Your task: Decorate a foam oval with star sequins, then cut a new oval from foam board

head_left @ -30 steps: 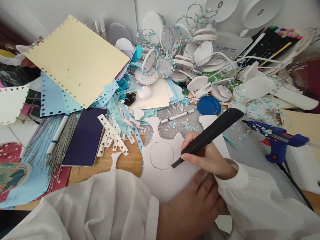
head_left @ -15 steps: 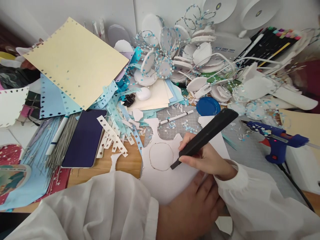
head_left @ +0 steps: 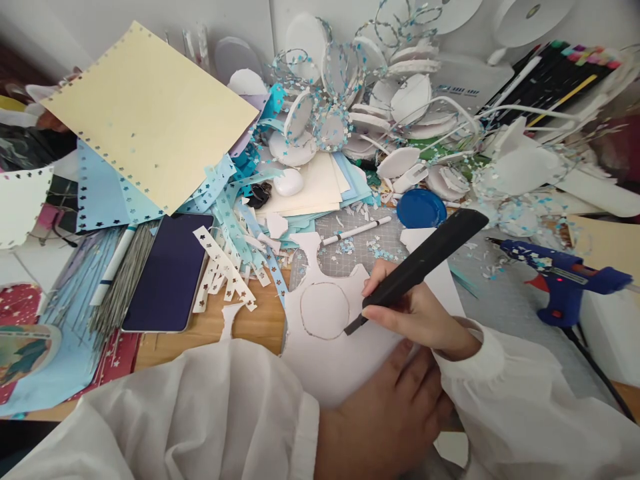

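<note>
My right hand [head_left: 417, 313] grips a black utility knife [head_left: 425, 263], slanted down to the left. Its tip touches a white foam-like sheet [head_left: 325, 373] at the lower right of a thin brownish circle outline [head_left: 325, 311]. The sheet's far edge has curved cut-outs. My left hand [head_left: 385, 407] lies palm down across the sheet's near right part, fingers extended and holding nothing. Under the sheet is a grey cutting mat [head_left: 493, 320]. A white sleeve covers each wrist.
A blue glue gun [head_left: 563, 270] lies right, its cord trailing forward. Beyond the sheet are a blue lid [head_left: 421, 208], a white pen [head_left: 356, 230] and piled white discs [head_left: 410, 100]. At left are a phone [head_left: 167, 273], punched paper strips [head_left: 225, 270] and a large yellow sheet [head_left: 155, 113].
The whole view has shifted slightly. My right hand and the knife stay almost in place at the circle's lower right edge; my left hand stays flat on the sheet.
</note>
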`<action>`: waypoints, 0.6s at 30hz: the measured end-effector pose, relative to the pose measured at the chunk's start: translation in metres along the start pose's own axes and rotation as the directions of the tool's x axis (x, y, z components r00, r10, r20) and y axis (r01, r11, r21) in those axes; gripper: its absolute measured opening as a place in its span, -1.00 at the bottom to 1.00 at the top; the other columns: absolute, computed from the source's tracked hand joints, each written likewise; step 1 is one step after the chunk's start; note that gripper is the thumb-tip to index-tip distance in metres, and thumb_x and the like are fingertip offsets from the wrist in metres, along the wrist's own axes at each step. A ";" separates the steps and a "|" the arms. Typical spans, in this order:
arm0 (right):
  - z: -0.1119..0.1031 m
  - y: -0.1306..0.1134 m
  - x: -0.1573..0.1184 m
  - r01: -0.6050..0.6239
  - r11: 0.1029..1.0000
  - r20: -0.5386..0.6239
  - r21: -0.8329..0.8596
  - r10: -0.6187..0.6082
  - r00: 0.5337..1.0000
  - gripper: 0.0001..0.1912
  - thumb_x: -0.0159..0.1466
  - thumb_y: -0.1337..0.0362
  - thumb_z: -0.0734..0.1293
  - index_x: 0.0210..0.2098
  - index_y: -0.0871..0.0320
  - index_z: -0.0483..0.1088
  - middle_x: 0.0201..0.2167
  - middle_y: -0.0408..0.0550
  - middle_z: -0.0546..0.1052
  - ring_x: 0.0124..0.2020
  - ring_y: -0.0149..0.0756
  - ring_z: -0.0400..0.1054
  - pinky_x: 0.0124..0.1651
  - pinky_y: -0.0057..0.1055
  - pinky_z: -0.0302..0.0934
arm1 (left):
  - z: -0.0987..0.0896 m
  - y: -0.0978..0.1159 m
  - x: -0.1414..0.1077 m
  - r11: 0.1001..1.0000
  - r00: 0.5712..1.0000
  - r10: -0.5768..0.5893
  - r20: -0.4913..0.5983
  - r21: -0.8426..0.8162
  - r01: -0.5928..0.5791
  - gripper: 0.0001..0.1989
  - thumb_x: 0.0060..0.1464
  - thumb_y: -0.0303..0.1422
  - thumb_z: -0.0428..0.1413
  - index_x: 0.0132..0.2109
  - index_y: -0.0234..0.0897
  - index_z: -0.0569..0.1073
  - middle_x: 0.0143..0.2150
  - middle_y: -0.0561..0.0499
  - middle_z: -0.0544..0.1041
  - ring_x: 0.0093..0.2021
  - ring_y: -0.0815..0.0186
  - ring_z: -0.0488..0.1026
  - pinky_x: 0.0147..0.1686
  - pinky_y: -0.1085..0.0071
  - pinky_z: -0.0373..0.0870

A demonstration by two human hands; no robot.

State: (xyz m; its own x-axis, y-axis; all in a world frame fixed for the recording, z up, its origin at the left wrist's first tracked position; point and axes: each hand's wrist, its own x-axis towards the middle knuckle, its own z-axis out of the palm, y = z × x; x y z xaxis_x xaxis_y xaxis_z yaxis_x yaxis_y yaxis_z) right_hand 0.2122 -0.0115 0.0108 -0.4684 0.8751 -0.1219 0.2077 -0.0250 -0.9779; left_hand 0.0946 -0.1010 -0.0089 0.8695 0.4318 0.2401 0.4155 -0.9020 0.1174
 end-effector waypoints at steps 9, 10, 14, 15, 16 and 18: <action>-0.002 0.001 0.000 0.003 1.000 0.049 -0.017 -0.002 0.999 -0.80 0.17 0.20 0.38 -0.35 0.08 0.26 -0.49 -0.21 0.25 -0.50 -0.44 0.12 -0.51 -0.49 0.04 | 0.000 0.000 0.000 1.000 1.000 0.002 0.013 0.000 -0.002 -0.59 0.28 -0.39 -0.21 0.17 -0.29 0.34 0.19 -0.03 0.38 0.25 0.08 0.22 0.26 0.04 -0.06; -0.003 0.001 0.000 0.014 1.000 0.045 -0.009 -0.014 0.999 -0.80 0.17 0.20 0.38 -0.35 0.08 0.26 -0.48 -0.21 0.25 -0.50 -0.44 0.13 -0.50 -0.49 0.05 | 0.000 0.000 0.000 1.000 1.000 0.004 0.016 0.003 -0.004 -0.59 0.28 -0.39 -0.21 0.18 -0.29 0.34 0.19 -0.04 0.38 0.25 0.07 0.22 0.26 0.05 -0.06; -0.005 0.002 0.002 0.058 0.998 -0.017 0.015 -0.058 0.998 -0.81 0.17 0.18 0.38 -0.36 0.08 0.28 -0.48 -0.22 0.24 -0.50 -0.44 0.14 -0.49 -0.49 0.06 | 0.002 0.002 0.000 1.000 1.000 0.012 0.022 0.005 -0.012 -0.59 0.27 -0.38 -0.19 0.19 -0.30 0.32 0.22 -0.07 0.35 0.26 0.06 0.20 0.26 0.05 -0.06; -0.005 0.002 0.002 0.065 0.998 -0.022 0.016 -0.064 0.998 -0.81 0.17 0.18 0.39 -0.36 0.08 0.28 -0.48 -0.21 0.24 -0.50 -0.44 0.14 -0.49 -0.49 0.06 | 0.003 0.002 0.000 1.000 1.000 0.014 0.022 0.002 -0.015 -0.59 0.27 -0.38 -0.18 0.19 -0.30 0.32 0.22 -0.07 0.35 0.26 0.06 0.20 0.26 0.04 -0.06; -0.004 0.002 0.002 0.071 0.997 -0.021 0.015 -0.071 0.997 -0.81 0.17 0.19 0.39 -0.36 0.08 0.28 -0.48 -0.21 0.24 -0.51 -0.45 0.13 -0.50 -0.50 0.05 | 0.003 0.002 0.000 1.000 1.000 0.018 0.019 -0.001 -0.018 -0.59 0.27 -0.38 -0.19 0.19 -0.30 0.32 0.22 -0.07 0.35 0.26 0.06 0.20 0.26 0.04 -0.07; -0.004 0.001 0.002 0.083 0.997 -0.017 0.010 -0.082 0.996 -0.82 0.17 0.21 0.39 -0.37 0.09 0.28 -0.48 -0.21 0.23 -0.51 -0.46 0.12 -0.52 -0.50 0.04 | 0.003 0.002 0.000 1.000 1.000 0.021 0.016 -0.001 -0.021 -0.58 0.27 -0.38 -0.20 0.19 -0.31 0.31 0.22 -0.07 0.35 0.26 0.06 0.21 0.25 0.04 -0.06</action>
State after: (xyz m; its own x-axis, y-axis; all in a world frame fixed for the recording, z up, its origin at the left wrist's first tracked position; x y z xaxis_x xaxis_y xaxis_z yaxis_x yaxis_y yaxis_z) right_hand 0.2149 -0.0078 0.0100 -0.4692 0.8823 -0.0380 0.1596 0.0423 -0.9863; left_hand 0.0957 -0.1027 -0.0114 0.8821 0.4128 0.2269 0.3971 -0.9108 0.1132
